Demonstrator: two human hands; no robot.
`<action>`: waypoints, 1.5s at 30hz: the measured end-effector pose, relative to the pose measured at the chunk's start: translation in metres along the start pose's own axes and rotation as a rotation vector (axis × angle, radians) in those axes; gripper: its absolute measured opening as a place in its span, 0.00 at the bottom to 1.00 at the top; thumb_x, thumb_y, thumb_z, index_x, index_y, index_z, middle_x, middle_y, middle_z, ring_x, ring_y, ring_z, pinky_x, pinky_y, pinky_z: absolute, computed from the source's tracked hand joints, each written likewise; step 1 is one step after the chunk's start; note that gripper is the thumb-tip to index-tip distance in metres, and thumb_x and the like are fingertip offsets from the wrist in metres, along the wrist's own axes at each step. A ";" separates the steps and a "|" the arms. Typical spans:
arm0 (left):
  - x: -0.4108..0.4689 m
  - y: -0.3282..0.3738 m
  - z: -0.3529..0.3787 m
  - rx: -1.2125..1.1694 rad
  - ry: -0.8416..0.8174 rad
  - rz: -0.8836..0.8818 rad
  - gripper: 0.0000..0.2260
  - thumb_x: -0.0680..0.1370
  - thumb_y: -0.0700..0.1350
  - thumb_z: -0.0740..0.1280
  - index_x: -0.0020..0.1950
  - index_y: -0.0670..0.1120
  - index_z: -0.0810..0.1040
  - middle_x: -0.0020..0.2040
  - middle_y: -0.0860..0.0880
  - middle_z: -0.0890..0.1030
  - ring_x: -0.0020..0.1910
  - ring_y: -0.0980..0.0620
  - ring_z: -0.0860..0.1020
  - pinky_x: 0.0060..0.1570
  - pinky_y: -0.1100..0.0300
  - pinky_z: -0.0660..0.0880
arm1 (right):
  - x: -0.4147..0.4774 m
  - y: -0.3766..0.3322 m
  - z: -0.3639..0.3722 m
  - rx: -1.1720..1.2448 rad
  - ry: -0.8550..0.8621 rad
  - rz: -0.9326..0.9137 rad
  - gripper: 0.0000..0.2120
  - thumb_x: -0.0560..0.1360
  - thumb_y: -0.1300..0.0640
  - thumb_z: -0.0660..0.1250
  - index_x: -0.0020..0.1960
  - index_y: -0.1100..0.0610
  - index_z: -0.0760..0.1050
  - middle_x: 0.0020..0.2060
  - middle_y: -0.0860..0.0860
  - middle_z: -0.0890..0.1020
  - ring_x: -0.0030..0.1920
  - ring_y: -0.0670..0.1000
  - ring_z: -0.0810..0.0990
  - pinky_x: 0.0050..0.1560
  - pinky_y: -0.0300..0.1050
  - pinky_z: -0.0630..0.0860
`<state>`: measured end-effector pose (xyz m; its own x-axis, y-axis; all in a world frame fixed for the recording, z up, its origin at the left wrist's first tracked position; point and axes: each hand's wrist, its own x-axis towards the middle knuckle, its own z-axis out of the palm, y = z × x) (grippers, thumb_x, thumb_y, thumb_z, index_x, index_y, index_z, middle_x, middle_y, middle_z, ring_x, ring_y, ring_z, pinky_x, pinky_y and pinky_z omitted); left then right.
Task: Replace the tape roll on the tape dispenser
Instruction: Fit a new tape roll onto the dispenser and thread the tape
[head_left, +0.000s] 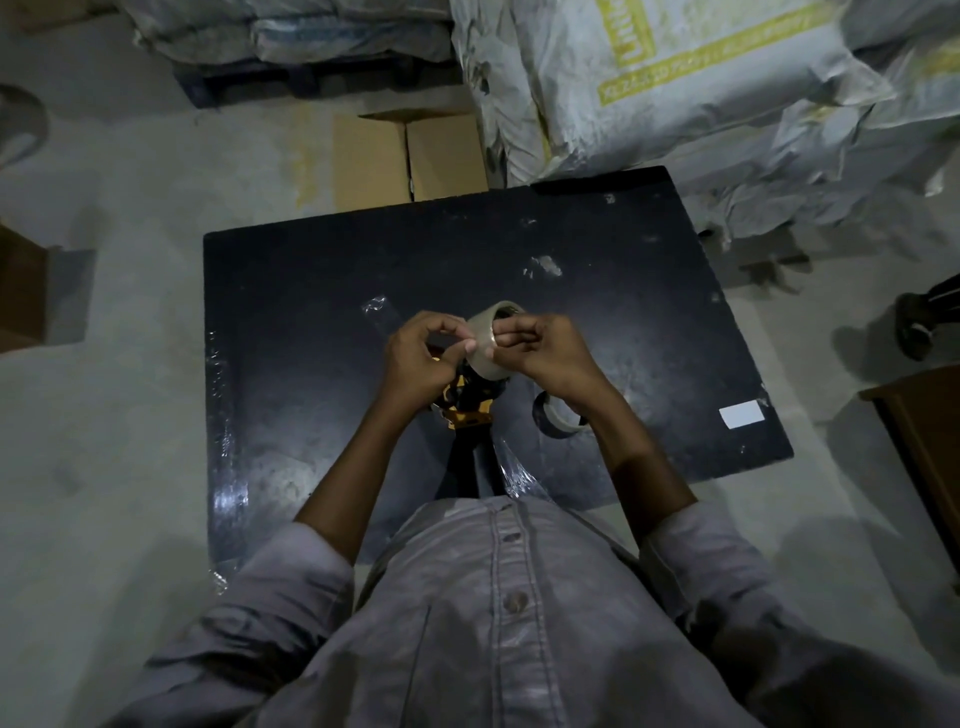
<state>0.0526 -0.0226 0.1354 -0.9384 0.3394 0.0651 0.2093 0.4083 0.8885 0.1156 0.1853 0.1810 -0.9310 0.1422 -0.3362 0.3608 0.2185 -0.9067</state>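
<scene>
A roll of clear tape (485, 338) is held above the black table (311, 291), between both hands. My left hand (421, 358) pinches the roll's outer face with thumb and fingertips. My right hand (545, 358) grips its right side, thumb on the tape surface. Below the hands lies the yellow and black tape dispenser (465, 410), partly hidden by my left hand and wrist; its dark handle runs toward my body. Another tape roll (558, 418) lies on the table under my right wrist, partly covered.
A white label (742, 415) is stuck near the table's right edge, and scraps of clear tape (543, 266) cling to the top. A cardboard box (410, 156) stands behind the table. Large white sacks (701, 88) pile up at the back right. A brown cabinet (924, 441) is at right.
</scene>
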 end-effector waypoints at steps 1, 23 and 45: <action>-0.001 0.000 0.000 0.004 -0.023 -0.004 0.03 0.78 0.42 0.80 0.51 0.48 0.88 0.59 0.51 0.86 0.57 0.58 0.84 0.58 0.57 0.83 | 0.000 0.000 0.001 -0.008 0.006 0.011 0.18 0.76 0.63 0.82 0.64 0.59 0.85 0.47 0.47 0.87 0.49 0.44 0.87 0.65 0.51 0.86; 0.010 -0.022 -0.012 -0.024 -0.213 -0.119 0.11 0.79 0.37 0.78 0.60 0.44 0.84 0.48 0.46 0.86 0.46 0.55 0.83 0.48 0.60 0.79 | 0.016 0.004 0.030 -0.410 0.002 -0.098 0.24 0.81 0.64 0.72 0.77 0.53 0.79 0.71 0.52 0.85 0.70 0.51 0.83 0.71 0.49 0.81; 0.055 0.013 -0.013 -0.773 -0.465 -0.986 0.06 0.75 0.45 0.76 0.50 0.46 0.86 0.39 0.48 0.81 0.28 0.51 0.77 0.33 0.60 0.79 | 0.023 0.008 -0.002 0.130 -0.129 -0.116 0.19 0.82 0.60 0.76 0.73 0.59 0.82 0.65 0.56 0.87 0.66 0.55 0.86 0.65 0.50 0.85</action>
<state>0.0003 -0.0097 0.1563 -0.3935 0.5007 -0.7710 -0.8511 0.1187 0.5115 0.0972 0.1918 0.1664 -0.9683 -0.0032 -0.2496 0.2481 0.0983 -0.9637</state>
